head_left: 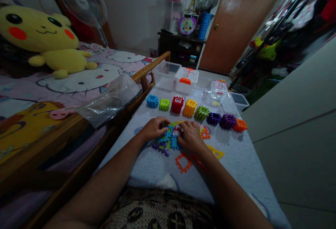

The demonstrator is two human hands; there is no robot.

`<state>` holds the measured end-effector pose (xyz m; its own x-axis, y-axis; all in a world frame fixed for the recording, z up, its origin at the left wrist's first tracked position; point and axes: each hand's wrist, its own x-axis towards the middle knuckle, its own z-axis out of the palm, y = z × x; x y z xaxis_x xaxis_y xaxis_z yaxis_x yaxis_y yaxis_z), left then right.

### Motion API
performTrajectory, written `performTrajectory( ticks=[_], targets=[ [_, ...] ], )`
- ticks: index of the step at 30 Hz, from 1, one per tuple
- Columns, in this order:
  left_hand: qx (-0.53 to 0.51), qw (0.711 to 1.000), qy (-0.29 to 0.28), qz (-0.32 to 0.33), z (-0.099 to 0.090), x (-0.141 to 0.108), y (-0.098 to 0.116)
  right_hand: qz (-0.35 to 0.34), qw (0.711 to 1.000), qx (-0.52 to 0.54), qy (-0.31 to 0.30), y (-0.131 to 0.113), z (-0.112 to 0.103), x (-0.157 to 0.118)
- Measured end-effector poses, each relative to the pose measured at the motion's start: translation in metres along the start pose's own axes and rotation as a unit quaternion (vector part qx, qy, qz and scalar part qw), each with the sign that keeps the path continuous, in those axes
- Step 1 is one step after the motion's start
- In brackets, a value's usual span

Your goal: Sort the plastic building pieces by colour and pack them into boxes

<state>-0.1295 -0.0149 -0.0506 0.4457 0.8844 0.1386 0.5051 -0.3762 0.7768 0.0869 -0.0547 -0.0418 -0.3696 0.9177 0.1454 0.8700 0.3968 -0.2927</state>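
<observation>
Left hand (154, 128), right hand (191, 136) curved over mixed plastic pieces (174, 143); grip unclear.

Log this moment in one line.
left hand: at toothed plastic pieces | right hand: at same pieces | beyond: row of coloured blocks

A worktop covered in pale blue patterned cloth (147, 174) carries a jumbled heap of flat, notched, multicoloured plastic pieces (174, 143), with a square orange plastic frame (183, 162) nearer the front. Beyond stand a row of colourful notched plastic blocks (201, 113) and several clear plastic boxes (183, 88).
</observation>
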Motion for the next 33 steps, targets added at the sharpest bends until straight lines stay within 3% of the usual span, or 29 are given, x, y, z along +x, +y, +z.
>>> performTrajectory(
  ticks=[4, 8, 15, 22, 26, 30, 33],
  targets=[
    [-0.001, 1.0, -0.002, 0.002, 0.0, 0.0, 0.0, 0.007, 0.999, -0.038, -0.019, -0.004, -0.002, 0.0],
    [-0.004, 1.0, -0.001, 0.005, 0.0, 0.0, 0.001, 0.011, 1.0, -0.008, -0.013, -0.005, -0.002, 0.001],
    [0.011, 1.0, 0.012, 0.009, 0.001, 0.0, 0.0, 0.003, 0.988, 0.15, 0.025, 0.003, -0.004, -0.003],
    [-0.005, 1.0, 0.002, 0.004, 0.001, 0.0, 0.0, 0.055, 0.939, 0.338, 0.035, 0.016, -0.005, 0.0],
    [-0.009, 1.0, 0.0, -0.003, 0.002, 0.0, -0.002, 0.067, 0.942, 0.327, 0.039, 0.014, 0.001, 0.0],
    [-0.006, 1.0, 0.001, 0.005, 0.002, 0.001, -0.003, 0.036, 0.96, 0.274, 0.045, 0.01, 0.0, -0.001],
    [-0.004, 1.0, 0.0, 0.006, 0.002, 0.0, -0.002, 0.027, 0.964, 0.247, 0.09, 0.015, -0.01, -0.001]
  ],
)
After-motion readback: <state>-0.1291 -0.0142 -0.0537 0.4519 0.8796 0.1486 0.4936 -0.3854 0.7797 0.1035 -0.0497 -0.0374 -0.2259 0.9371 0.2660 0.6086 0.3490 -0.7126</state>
